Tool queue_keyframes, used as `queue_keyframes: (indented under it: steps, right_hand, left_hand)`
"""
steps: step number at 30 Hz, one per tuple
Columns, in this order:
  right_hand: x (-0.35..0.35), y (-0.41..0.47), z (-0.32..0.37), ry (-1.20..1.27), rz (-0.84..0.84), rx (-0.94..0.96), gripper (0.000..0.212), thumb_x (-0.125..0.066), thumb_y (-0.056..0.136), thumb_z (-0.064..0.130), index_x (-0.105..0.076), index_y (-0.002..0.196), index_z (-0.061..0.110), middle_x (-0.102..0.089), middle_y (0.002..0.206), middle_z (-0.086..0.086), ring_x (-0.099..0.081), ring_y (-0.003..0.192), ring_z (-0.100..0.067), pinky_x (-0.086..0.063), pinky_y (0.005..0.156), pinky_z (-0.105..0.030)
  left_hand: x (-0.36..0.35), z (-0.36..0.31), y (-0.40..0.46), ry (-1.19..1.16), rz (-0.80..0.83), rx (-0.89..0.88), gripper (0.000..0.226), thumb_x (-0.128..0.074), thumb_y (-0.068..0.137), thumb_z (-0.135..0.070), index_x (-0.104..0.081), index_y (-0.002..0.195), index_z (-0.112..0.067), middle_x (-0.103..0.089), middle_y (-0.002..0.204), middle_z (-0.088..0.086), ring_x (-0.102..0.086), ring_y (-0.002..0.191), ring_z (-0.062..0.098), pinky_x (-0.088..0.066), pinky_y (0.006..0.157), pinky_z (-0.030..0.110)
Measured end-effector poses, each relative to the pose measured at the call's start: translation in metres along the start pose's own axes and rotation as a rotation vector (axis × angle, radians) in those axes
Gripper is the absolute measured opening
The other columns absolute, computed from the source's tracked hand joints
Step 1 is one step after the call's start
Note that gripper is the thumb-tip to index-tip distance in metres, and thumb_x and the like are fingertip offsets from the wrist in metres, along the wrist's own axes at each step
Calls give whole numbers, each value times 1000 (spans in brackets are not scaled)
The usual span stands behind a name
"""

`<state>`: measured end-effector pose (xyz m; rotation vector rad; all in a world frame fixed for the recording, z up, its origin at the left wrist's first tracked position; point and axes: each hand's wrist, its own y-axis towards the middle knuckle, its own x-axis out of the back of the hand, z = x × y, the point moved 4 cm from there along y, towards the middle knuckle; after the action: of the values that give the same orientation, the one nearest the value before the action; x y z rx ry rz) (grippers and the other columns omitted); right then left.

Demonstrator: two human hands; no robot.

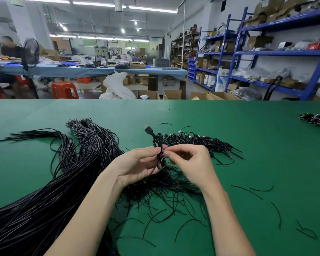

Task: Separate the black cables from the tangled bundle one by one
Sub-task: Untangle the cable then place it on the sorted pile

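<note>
A coiled black cable (158,145) with a USB plug at its top stands upright between my hands, above the green table (229,126). My left hand (137,165) grips the coil's lower part, thumb on top. My right hand (190,163) pinches the coil at its middle from the right. A large bundle of long black cables (50,191) runs from the lower left up to tied ends at the back. A row of coiled cables (199,142) lies behind my right hand. Thin black ties (164,193) lie in a tangled heap under my wrists.
Loose single ties (262,190) are scattered on the table's right side. Another small pile of black and white parts (316,119) sits at the far right edge. Beyond the table are cardboard boxes, blue shelving, red stools and a person seated at a long bench.
</note>
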<state>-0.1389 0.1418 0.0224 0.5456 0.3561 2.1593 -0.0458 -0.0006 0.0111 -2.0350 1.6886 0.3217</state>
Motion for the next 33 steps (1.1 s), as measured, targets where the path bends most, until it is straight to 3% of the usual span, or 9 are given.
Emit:
queue_keyframes:
  steps: [5, 10, 12, 15, 18, 22, 25, 28, 33]
  right_hand:
    - [-6, 0, -4, 244, 75, -262, 8, -82, 84, 12, -83, 79, 17, -77, 76, -5, -65, 63, -10, -55, 63, -20]
    - [-16, -9, -16, 753, 260, -711, 5, -81, 68, 7, -80, 72, 5, -69, 70, -8, -63, 56, -10, -52, 50, -14]
    - [-22, -13, -17, 931, 276, -773, 5, -79, 69, 5, -77, 73, 2, -66, 69, -8, -62, 55, -11, -52, 46, -13]
    - [-26, -7, -15, 709, 234, -568, 18, -81, 75, 10, -77, 90, 3, -72, 79, -8, -68, 66, -12, -58, 58, -18]
    - [-24, 0, -4, 416, 110, -270, 15, -81, 83, 1, -76, 96, 6, -76, 82, -7, -72, 72, -14, -60, 68, -22]
    - [-16, 3, 7, 148, -4, -16, 12, -84, 82, 9, -81, 90, 18, -80, 89, 4, -75, 81, -14, -60, 74, -24]
    - [-13, 0, 10, 78, -38, 107, 12, -83, 83, 14, -81, 87, 26, -78, 84, 8, -74, 77, -14, -61, 72, -27]
    - [-16, -2, 10, 98, -84, 134, 8, -81, 85, 13, -81, 84, 20, -77, 76, 4, -71, 66, -13, -59, 64, -28]
    - [-30, -2, 2, 368, -85, -121, 8, -77, 89, 14, -79, 81, 13, -71, 66, -1, -62, 57, -9, -53, 55, -19]
  left_hand:
    - [1, -5, -1, 135, -5, -142, 28, -74, 77, -14, -80, 104, -10, -74, 104, 10, -71, 88, 16, -59, 77, 25]
    - [-3, -21, -14, 524, 51, -416, 26, -77, 80, -17, -80, 106, -17, -76, 111, 8, -70, 103, 14, -53, 88, 20]
    - [-2, -24, -14, 580, 72, -437, 26, -78, 81, -19, -79, 107, -15, -76, 111, 9, -71, 103, 15, -52, 88, 19]
    - [8, -18, -7, 421, -54, -303, 37, -77, 78, -23, -75, 111, -6, -74, 114, 14, -67, 104, 22, -53, 91, 25]
    - [14, -8, 0, 134, -129, -115, 35, -77, 71, -28, -81, 102, -13, -76, 107, 7, -67, 96, 14, -51, 96, 26]
    - [14, -7, 2, -147, -53, -24, 32, -76, 74, -17, -79, 103, -3, -74, 104, 11, -69, 85, 15, -56, 88, 25]
    - [11, -6, 1, -225, 4, -3, 33, -75, 77, -15, -77, 107, 0, -72, 102, 12, -69, 82, 15, -54, 88, 25]
    - [13, -5, 1, -177, 8, -17, 39, -79, 72, -17, -77, 109, -4, -72, 101, 9, -68, 83, 12, -53, 89, 25]
    - [10, -10, -3, -59, 13, -123, 33, -83, 70, -20, -81, 103, -12, -76, 102, 7, -73, 84, 12, -61, 83, 26]
